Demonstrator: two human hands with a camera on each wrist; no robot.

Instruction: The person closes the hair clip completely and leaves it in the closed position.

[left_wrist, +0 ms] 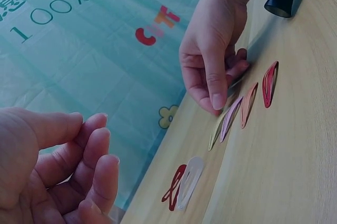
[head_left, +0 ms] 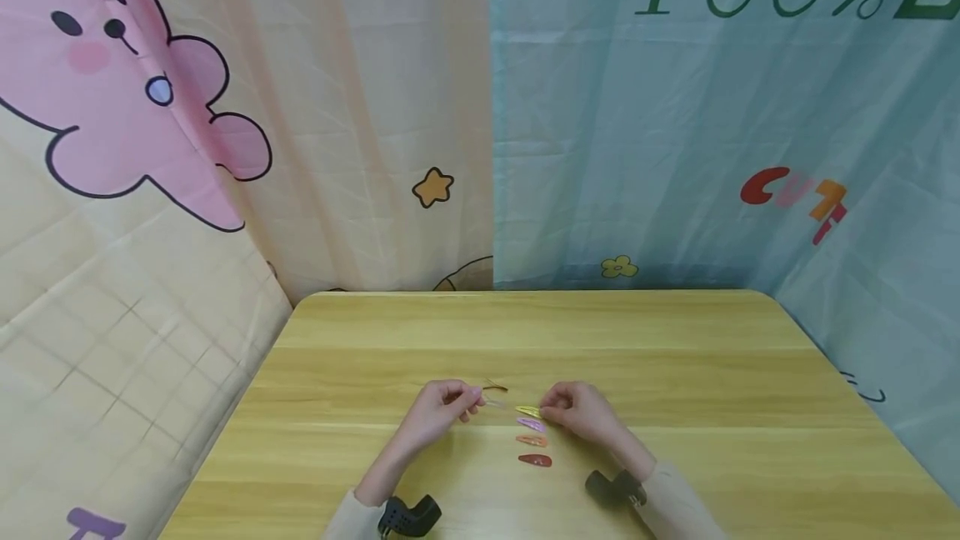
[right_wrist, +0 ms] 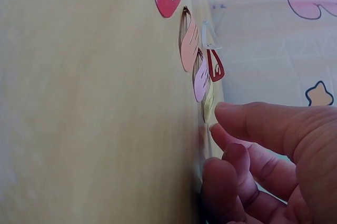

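Note:
Several snap hair clips lie in a row on the wooden table: a yellow clip point(head_left: 528, 412), a purple clip point(head_left: 531, 424), an orange clip point(head_left: 532, 441) and a red clip point(head_left: 535, 461). My right hand point(head_left: 581, 411) is at the yellow clip's end; its thumb and forefinger tips stand slightly apart right beside that clip in the right wrist view. To the left, a white clip point(left_wrist: 190, 183) and a dark red clip point(left_wrist: 173, 188) lie close together. My left hand point(head_left: 446, 403) hovers near these two, fingers loosely curled, thumb against forefinger, nothing visible between them.
The wooden table point(head_left: 637, 340) reaches back to printed curtains, a cream one point(head_left: 375, 107) on the left and a blue one point(head_left: 585, 132) on the right. Black wrist cameras point(head_left: 411, 517) are strapped on both forearms.

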